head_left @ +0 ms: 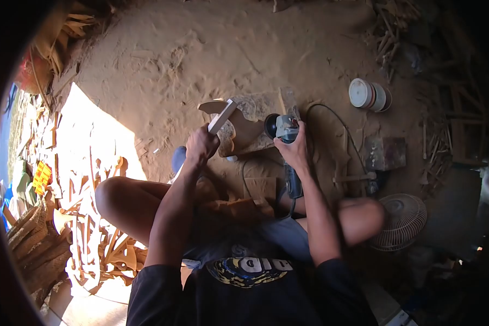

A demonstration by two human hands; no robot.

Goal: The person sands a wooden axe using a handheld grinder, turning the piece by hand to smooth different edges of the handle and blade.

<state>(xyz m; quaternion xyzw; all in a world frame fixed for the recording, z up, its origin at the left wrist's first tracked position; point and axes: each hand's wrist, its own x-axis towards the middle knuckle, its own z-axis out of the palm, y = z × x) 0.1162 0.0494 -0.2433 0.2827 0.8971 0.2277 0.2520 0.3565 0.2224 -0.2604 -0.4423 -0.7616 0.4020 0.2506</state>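
Note:
My left hand is closed around a pale wooden piece, which slants up to the right and has a curved brown part at its top. My right hand grips the head of an angle grinder, whose dark round disc faces left. The grinder's body runs down below that hand, with a cord at its lower end. Between the two hands lies a low wooden block on the dusty ground. The wooden piece and the disc are apart.
At the right are a white bucket on its side, a box and a round fan. A black cord curves over the ground. Cut wood pieces pile up at the left, beside my bent knee.

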